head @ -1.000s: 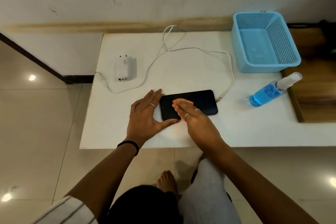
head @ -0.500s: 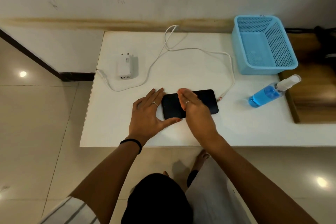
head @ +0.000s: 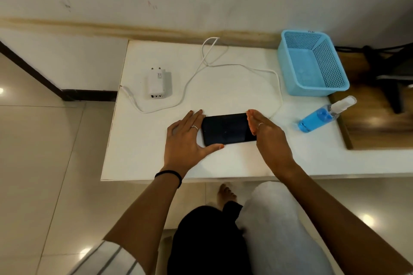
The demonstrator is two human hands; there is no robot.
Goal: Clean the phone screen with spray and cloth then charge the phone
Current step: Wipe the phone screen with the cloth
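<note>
Lying flat with its long axis left-right, the phone is braced by left-hand fingers spread open, right hand flat.

We see our right hand now at the right end of the phone, having slid there from the screen's left part through its middle. Most of the dark screen now lies uncovered, where before it was largely hidden under that hand's flat fingers.
</note>
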